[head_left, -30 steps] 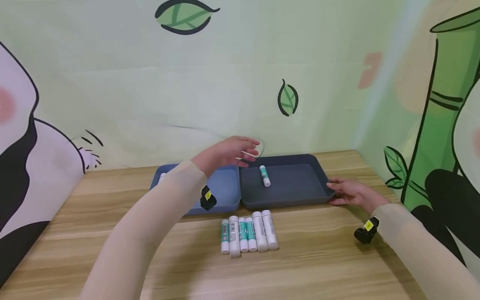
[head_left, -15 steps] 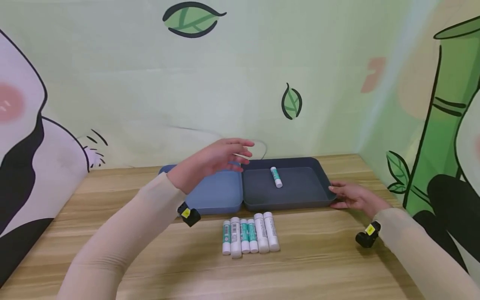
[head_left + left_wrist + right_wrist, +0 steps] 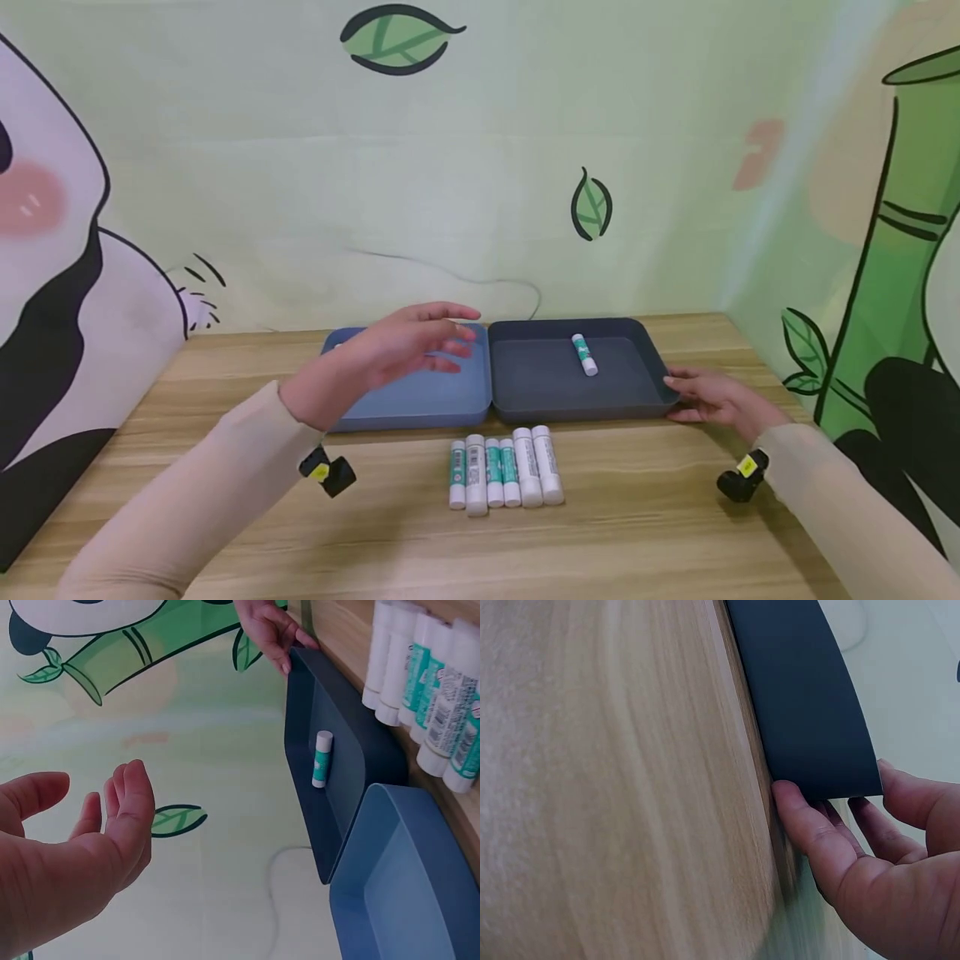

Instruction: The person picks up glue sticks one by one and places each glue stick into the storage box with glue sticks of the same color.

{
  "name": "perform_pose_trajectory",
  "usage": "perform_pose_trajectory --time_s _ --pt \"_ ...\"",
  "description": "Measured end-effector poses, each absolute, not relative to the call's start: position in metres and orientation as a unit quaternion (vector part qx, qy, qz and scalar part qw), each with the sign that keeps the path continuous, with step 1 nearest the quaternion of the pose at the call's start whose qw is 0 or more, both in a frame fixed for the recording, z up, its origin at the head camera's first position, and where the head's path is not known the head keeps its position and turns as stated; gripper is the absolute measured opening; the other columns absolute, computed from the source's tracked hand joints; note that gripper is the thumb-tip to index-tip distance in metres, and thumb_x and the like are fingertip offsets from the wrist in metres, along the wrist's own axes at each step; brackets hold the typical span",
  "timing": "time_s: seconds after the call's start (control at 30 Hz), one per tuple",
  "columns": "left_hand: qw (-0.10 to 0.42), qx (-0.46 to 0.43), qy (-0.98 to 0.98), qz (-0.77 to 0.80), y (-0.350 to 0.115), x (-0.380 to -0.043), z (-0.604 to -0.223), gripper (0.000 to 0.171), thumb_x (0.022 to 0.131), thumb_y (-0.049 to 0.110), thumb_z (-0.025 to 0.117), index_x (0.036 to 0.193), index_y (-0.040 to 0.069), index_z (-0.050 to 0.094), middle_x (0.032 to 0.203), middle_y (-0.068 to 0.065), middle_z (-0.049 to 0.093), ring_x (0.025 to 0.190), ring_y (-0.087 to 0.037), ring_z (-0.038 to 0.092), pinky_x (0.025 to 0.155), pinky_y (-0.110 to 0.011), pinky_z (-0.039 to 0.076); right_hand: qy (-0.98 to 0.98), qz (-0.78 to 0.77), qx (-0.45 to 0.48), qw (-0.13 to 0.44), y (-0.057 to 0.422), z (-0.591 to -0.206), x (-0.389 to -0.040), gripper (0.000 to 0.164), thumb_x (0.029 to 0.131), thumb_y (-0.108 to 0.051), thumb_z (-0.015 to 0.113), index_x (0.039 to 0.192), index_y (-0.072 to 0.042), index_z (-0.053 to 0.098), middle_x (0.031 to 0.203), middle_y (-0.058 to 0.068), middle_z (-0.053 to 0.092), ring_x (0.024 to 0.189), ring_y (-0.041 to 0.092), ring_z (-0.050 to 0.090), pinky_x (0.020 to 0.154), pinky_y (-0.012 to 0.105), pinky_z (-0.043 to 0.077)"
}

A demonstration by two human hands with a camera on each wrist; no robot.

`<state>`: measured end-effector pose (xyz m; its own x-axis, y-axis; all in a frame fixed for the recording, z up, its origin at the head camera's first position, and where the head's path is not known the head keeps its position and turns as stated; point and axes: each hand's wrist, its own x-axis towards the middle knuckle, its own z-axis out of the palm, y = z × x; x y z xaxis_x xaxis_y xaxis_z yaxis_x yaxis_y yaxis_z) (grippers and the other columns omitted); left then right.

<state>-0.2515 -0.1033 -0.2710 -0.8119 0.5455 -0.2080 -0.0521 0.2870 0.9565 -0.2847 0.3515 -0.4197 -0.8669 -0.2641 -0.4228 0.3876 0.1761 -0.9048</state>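
My left hand (image 3: 408,342) hovers over the blue tray (image 3: 450,396), fingers loosely spread and nothing in them. At the right end of the dark grey tray (image 3: 525,375), my right hand (image 3: 712,396) grips the corner; the right wrist view has the thumb at the rim and a finger low on the wall. One small white-and-green glue stick (image 3: 584,355) lies inside the dark tray. In front of both trays, several glue sticks (image 3: 493,472) form a side-by-side row, some larger and white, others small with green labels. My left forearm and hand cover part of the blue tray.
Both trays stand end to end at the back of the wooden table (image 3: 600,533), close to a printed wall (image 3: 285,183). A thin cable (image 3: 450,271) shows against the wall behind them. A white bit (image 3: 339,345) shows at the blue tray's far left.
My left hand has drawn back leftward from the dark tray to over the blue one. The glue stick in the dark tray has shifted to the right. My right hand stays at the corner.
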Motion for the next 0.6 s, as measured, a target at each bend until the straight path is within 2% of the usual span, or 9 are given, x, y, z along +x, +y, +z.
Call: perform_pose_trajectory --time_s 0.2,0.6 --pt "0.266 0.173 0.764 0.562 -0.117 -0.233 -0.276 0.048 0.106 0.015 0.045 0.152 0.001 0.040 0.148 -0.024 0.047 0.118 -0.024 0.060 0.108 -0.039 0.054 0.718 -0.646 0.038 0.257 0.351 -0.421 -0.283 0.078 0.109 -0.020 0.045 0.158 0.008 -0.008 0.102 -0.012 0.061 0.091 -0.001 0.065 0.085 0.030 0.062" --pt "0.273 0.149 0.756 0.577 -0.139 -0.213 -0.291 0.051 0.105 0.014 0.046 0.153 0.002 0.039 0.143 -0.022 0.052 0.120 -0.023 0.062 0.110 -0.041 0.053 0.715 -0.647 0.050 0.261 0.350 -0.418 -0.284 0.077 0.109 -0.018 0.043 0.158 0.007 -0.012 0.098 -0.013 0.061 0.089 0.000 0.065 0.083 0.031 0.063"
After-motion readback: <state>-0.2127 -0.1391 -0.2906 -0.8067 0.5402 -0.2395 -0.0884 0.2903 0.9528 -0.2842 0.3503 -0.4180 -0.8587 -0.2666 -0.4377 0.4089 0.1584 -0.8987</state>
